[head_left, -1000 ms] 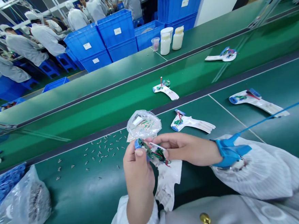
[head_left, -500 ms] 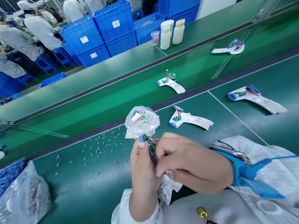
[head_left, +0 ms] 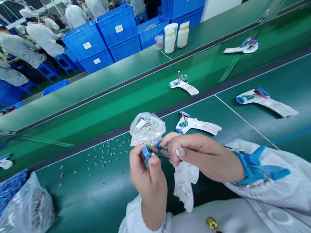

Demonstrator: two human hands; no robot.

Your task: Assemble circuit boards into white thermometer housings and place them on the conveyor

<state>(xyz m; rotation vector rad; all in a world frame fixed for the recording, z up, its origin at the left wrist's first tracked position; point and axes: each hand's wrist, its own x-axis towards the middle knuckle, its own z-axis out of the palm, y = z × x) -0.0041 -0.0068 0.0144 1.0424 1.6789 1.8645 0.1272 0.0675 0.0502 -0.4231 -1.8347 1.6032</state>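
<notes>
Between the thumb and fingers of my left hand (head_left: 149, 180) is a small blue-rimmed part with a green circuit board (head_left: 146, 152). My right hand (head_left: 197, 152) is closed beside it, pinching a small blue piece (head_left: 159, 144) at its fingertips. Thin wires run between the two hands. Below my right hand hangs a white plastic handle shell (head_left: 187, 185); its upper end is partly hidden by the fingers. Just beyond my hands lies an open clear bag of small parts (head_left: 147, 127). A similar white shell with board and wires (head_left: 196, 124) rests behind my right hand.
Small metal parts (head_left: 102, 157) lie scattered left of the bag. A large plastic bag (head_left: 26, 214) stands at the left. The green conveyor belt (head_left: 112, 110) carries several shells. Behind it are white bottles (head_left: 169, 41) and blue crates (head_left: 117, 23); co-workers (head_left: 43, 35) sit at the far left.
My hands have moved apart, bringing the blue-rimmed part and wires into clearer view. The white shell now hangs lower in sight. Shells on the belt have shifted right.
</notes>
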